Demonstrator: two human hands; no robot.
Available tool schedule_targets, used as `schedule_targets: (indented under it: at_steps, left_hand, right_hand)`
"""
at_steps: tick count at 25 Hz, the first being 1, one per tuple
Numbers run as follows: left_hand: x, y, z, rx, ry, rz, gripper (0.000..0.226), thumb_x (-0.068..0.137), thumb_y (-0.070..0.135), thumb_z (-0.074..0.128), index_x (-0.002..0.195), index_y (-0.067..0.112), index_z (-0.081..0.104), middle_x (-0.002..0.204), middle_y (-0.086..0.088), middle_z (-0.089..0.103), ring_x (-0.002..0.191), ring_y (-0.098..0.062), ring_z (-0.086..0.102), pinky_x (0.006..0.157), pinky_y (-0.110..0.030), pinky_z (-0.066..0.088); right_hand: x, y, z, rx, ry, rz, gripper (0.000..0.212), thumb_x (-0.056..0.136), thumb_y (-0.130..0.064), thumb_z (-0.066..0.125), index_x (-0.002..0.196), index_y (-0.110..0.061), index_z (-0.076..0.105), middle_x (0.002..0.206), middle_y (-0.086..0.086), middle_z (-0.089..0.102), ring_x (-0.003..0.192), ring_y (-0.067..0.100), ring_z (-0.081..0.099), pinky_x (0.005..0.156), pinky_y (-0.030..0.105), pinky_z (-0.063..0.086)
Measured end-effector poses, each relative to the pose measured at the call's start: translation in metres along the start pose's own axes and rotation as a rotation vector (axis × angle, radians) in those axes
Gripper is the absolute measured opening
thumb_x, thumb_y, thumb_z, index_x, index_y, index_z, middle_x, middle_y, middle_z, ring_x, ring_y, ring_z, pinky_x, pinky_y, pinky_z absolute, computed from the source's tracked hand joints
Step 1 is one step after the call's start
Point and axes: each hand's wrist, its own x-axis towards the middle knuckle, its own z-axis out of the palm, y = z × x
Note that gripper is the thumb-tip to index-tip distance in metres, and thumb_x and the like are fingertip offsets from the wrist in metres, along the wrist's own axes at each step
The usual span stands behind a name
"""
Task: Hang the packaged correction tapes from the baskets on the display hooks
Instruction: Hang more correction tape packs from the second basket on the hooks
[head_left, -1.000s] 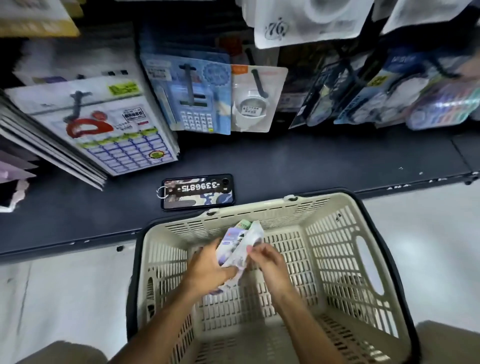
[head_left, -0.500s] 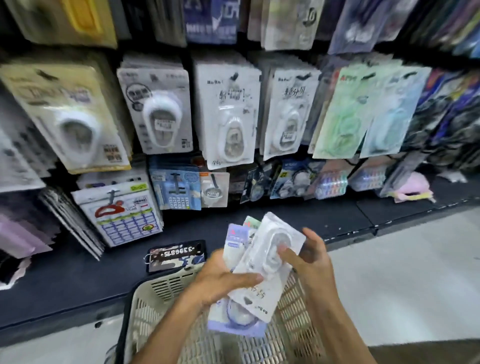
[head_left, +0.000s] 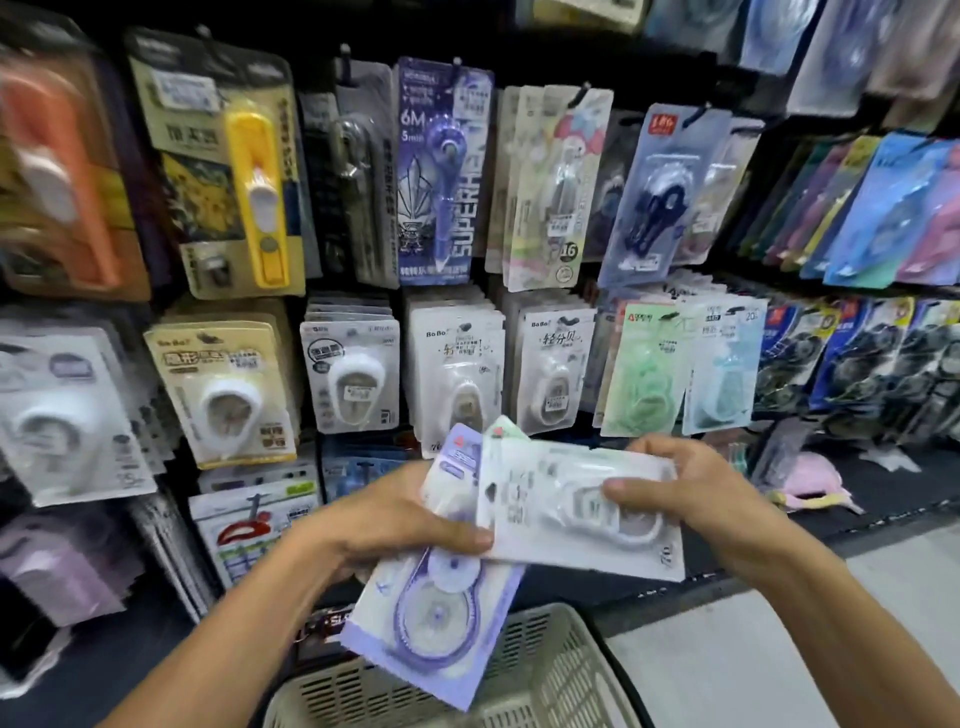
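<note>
Head view, the only one we have: both hands are raised in front of a wall of display hooks (head_left: 583, 89) crowded with hanging stationery packs. Our left hand (head_left: 384, 525) grips a fanned stack of packaged correction tapes, thumb pressed across the front; the lavender pack (head_left: 436, 618) lies at the front of that stack, its lower end hanging over the rim of the beige basket (head_left: 550, 670) at the bottom of the frame, and the edge of a further pack peeks out behind. Our right hand (head_left: 696, 493) pinches the white pack (head_left: 576, 512), thumb on the clear blister and fingers curled behind its far edge; this pack lies crosswise over the stack, its left end under the left thumb. We judge the step in hand to be separating the white pack for hanging, probably on one of the rows of similar white BoBo packs (head_left: 457, 364) just above the hands. Risks from here, as we read them: the left thumb pins both packs, so drawing the white one away could drag the lavender one loose and drop it. The hang hole is not visible, and the pack lies sideways, so it must be turned upright first. The full hook may shed front packs when pushed.
</note>
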Motion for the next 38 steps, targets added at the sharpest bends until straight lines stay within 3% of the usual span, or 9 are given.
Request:
schedule_targets:
  at_steps: [3,6,15,21,23,27,31,35,38]
  left_hand:
    - [-0.022,0.020,-0.027,-0.192,0.290,0.022,0.050,0.064,0.004,0.091,0.111,0.010,0.076,0.110,-0.016,0.078,0.092,-0.029,0.078,0.070,-0.035,0.064]
    - [-0.044,0.035,-0.040,-0.139,0.513,0.078,0.051,0.063,0.017,0.085,0.112,0.011,0.073,0.104,-0.012,0.080,0.090,-0.029,0.078,0.069,-0.035,0.065]
    - [-0.098,0.030,-0.048,-0.020,0.781,0.146,0.033,0.077,0.005,0.084,0.107,0.014,0.073,0.097,-0.002,0.082,0.086,-0.021,0.079,0.075,-0.037,0.059]
    - [-0.098,0.030,-0.045,-0.029,0.770,0.229,0.056,0.060,0.023,0.090,0.112,0.017,0.072,0.101,0.000,0.081,0.091,-0.020,0.079,0.081,-0.039,0.057]
    - [-0.093,0.031,-0.043,-0.085,0.733,0.258,0.059,0.056,0.023,0.097,0.110,0.018,0.074,0.105,-0.003,0.081,0.094,-0.024,0.078,0.083,-0.041,0.057]
    - [-0.066,0.036,-0.020,-0.203,0.716,0.359,0.045,0.052,0.028,0.094,0.095,0.035,0.079,0.100,-0.002,0.081,0.088,-0.024,0.079,0.066,-0.030,0.063]
    - [-0.015,0.046,0.019,-0.154,0.741,0.393,0.047,0.058,0.029,0.092,0.102,0.023,0.075,0.097,0.003,0.082,0.087,-0.018,0.079,0.071,-0.033,0.063]
    - [0.024,0.052,0.044,-0.234,0.480,0.369,0.045,0.069,0.019,0.092,0.106,0.036,0.073,0.108,0.004,0.080,0.099,-0.017,0.077,0.073,-0.026,0.062]
    - [0.050,0.048,0.062,-0.199,0.555,0.356,0.043,0.080,0.000,0.082,0.107,0.032,0.072,0.105,0.005,0.080,0.099,-0.017,0.077,0.087,-0.042,0.062]
  right_hand:
    - [-0.001,0.017,-0.001,0.353,0.280,0.163,0.037,0.064,-0.043,0.079,0.087,-0.016,0.068,0.076,0.005,0.074,0.057,0.017,0.065,0.053,0.026,0.046]
    - [-0.005,0.032,0.039,0.492,0.167,0.164,0.030,0.066,-0.049,0.077,0.079,-0.024,0.069,0.069,0.002,0.064,0.045,0.010,0.048,0.037,0.021,0.033]
    - [0.009,0.026,0.125,0.439,0.003,0.019,0.026,0.092,-0.024,0.071,0.117,-0.019,0.066,0.100,0.008,0.078,0.066,0.027,0.072,0.051,0.029,0.056]
    - [0.044,-0.001,0.126,0.348,0.120,-0.014,0.017,0.093,-0.023,0.070,0.110,-0.023,0.072,0.072,-0.001,0.072,0.045,0.014,0.049,0.037,0.025,0.038]
    - [0.047,-0.004,0.124,0.306,0.200,0.016,0.027,0.091,-0.025,0.072,0.117,-0.023,0.064,0.084,-0.003,0.071,0.050,0.014,0.053,0.040,0.027,0.041]
    - [0.029,-0.001,0.119,0.022,0.209,-0.076,0.047,0.084,-0.051,0.071,0.123,-0.052,0.043,0.123,-0.013,0.056,0.104,0.012,0.062,0.088,0.034,0.054]
    - [0.011,-0.006,0.114,0.149,-0.107,-0.250,0.073,0.062,-0.060,0.088,0.122,-0.053,0.048,0.112,-0.008,0.070,0.099,0.014,0.072,0.086,0.033,0.059]
    - [0.022,0.005,0.054,0.371,0.087,-0.228,0.071,0.065,-0.033,0.090,0.126,-0.033,0.053,0.100,0.004,0.077,0.091,0.024,0.075,0.071,0.032,0.061]
    - [0.030,0.021,-0.002,0.392,0.220,-0.204,0.050,0.064,-0.031,0.082,0.112,-0.028,0.066,0.103,0.003,0.077,0.090,0.018,0.074,0.065,0.022,0.057]
